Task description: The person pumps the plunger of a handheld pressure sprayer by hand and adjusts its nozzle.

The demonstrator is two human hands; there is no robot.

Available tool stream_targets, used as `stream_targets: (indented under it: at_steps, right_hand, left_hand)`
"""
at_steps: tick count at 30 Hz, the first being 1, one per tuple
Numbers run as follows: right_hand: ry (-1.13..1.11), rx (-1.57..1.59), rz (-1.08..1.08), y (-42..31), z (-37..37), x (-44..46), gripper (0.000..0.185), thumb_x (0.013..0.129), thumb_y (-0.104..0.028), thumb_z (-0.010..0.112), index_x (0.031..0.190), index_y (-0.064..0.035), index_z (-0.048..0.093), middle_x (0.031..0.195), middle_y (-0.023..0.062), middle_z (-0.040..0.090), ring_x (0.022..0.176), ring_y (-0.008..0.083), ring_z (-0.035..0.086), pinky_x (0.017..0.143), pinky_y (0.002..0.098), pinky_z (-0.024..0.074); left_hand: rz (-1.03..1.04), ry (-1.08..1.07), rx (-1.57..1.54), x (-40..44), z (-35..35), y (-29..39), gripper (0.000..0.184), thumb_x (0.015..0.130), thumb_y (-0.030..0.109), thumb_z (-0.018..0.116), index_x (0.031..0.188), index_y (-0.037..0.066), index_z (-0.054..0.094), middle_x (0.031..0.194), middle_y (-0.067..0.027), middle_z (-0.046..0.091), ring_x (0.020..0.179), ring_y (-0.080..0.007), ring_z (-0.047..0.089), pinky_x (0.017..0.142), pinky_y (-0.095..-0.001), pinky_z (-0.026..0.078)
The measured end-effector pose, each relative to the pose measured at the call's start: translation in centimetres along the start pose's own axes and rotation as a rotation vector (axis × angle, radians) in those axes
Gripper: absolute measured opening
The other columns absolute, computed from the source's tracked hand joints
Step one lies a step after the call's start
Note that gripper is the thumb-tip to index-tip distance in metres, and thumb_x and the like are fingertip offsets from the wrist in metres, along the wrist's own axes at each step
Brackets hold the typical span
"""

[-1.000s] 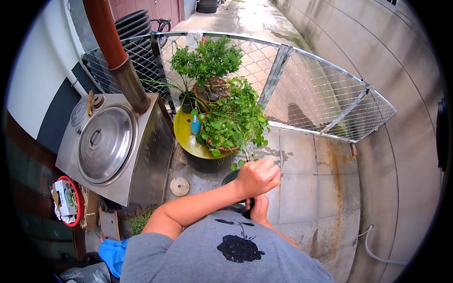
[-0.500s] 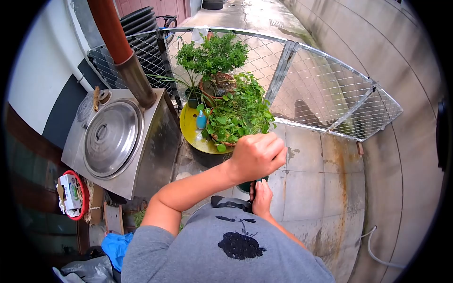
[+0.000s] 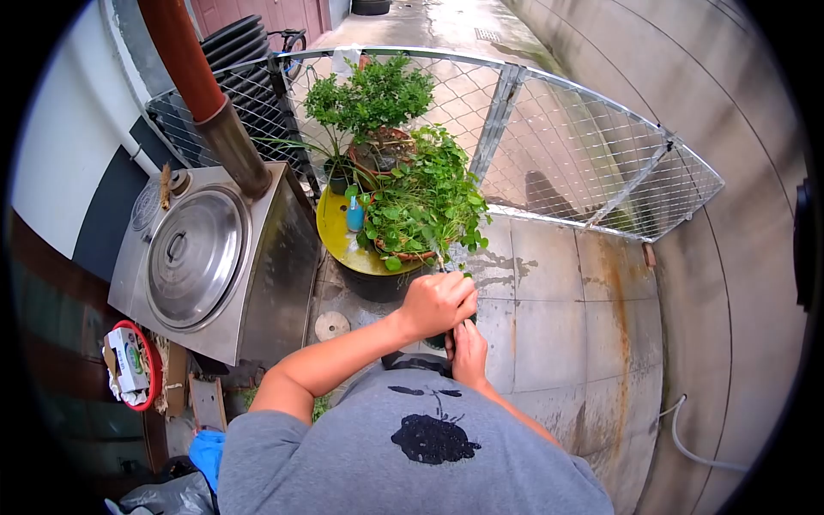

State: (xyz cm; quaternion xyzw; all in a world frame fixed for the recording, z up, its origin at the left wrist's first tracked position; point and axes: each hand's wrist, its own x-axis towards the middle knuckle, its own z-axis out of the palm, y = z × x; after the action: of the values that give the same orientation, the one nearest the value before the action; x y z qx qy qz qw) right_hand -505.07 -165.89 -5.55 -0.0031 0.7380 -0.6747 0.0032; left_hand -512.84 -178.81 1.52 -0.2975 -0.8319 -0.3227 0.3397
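Note:
My left hand (image 3: 439, 304) is a closed fist in front of my chest, below the leafy potted plant (image 3: 425, 206). Just beneath it and touching it, my right hand (image 3: 468, 350) is closed around something dark that its fingers mostly hide. Part of a dark green object (image 3: 435, 341) shows under my hands. The leafy plant stands on a round yellow top (image 3: 342, 240), beside a blue bottle (image 3: 354, 216) and a bushier potted plant (image 3: 369, 99). What my left hand grips, if anything, is hidden.
To the left stands a steel stove (image 3: 279, 266) with a round lid (image 3: 193, 257) and a brown pipe (image 3: 184, 64). A red basin (image 3: 156, 369) lies below it. A wire mesh fence (image 3: 505, 107) crosses ahead, and a pale hose (image 3: 687, 451) lies at right.
My left fist rose and moved right, then came back down and left to meet my right hand. The camera view has shifted slightly.

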Motion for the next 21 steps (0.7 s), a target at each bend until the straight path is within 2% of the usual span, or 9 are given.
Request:
stream_targets:
  at_steps: [5,8,14,18,21]
  right_hand:
    - [0.027,-0.083,-0.077,0.7,-0.1,0.7,0.03,0.104,-0.022,0.046,0.08,-0.0038,0.051,0.058,0.0032,0.051,0.049,0.013,0.047,0.047,0.0308,0.0367]
    - [-0.002,-0.051,-0.087,1.0,-0.2,0.5,0.031,0.104,-0.023,0.047,0.08,-0.0036,0.052,0.058,0.0031,0.052,0.049,0.0123,0.047,0.047,0.0304,0.037]
    - [-0.012,0.043,-0.046,1.2,0.0,-0.5,0.032,0.104,-0.024,0.048,0.081,-0.0032,0.053,0.06,0.0027,0.053,0.05,0.0104,0.048,0.048,0.029,0.0373]
    - [-0.04,0.045,-0.003,0.4,0.1,0.1,0.031,0.105,-0.024,0.047,0.082,-0.0038,0.053,0.062,0.0016,0.053,0.051,0.0095,0.047,0.048,0.0281,0.0368]
    - [-0.024,0.053,-0.031,0.0,0.5,0.9,0.032,0.105,-0.025,0.047,0.08,-0.0042,0.051,0.062,0.0016,0.053,0.051,0.0095,0.047,0.047,0.028,0.0367]
  left_hand:
    - [0.052,0.132,-0.052,6.5,-4.7,1.4,0.02,0.079,0.01,0.067,0.066,0.007,0.053,0.06,-0.0084,0.048,0.049,-0.0267,0.053,0.047,-0.0384,0.044]
    - [0.032,0.147,-0.066,4.6,-3.4,1.5,0.018,0.078,0.01,0.067,0.066,0.007,0.054,0.061,-0.0083,0.047,0.049,-0.0268,0.053,0.047,-0.0385,0.044]
    - [-0.086,0.004,0.009,-3.2,2.1,-0.1,0.021,0.079,0.014,0.068,0.067,0.009,0.052,0.063,-0.0079,0.049,0.051,-0.0265,0.054,0.047,-0.0385,0.045]
    - [-0.053,-0.028,0.009,-1.7,1.5,-0.7,0.021,0.081,0.014,0.068,0.067,0.009,0.052,0.062,-0.0072,0.049,0.052,-0.0264,0.055,0.048,-0.038,0.046]
    - [-0.007,0.025,0.004,1.6,-0.7,0.2,0.019,0.08,0.013,0.068,0.068,0.008,0.053,0.061,-0.0069,0.049,0.051,-0.0261,0.055,0.047,-0.0379,0.045]
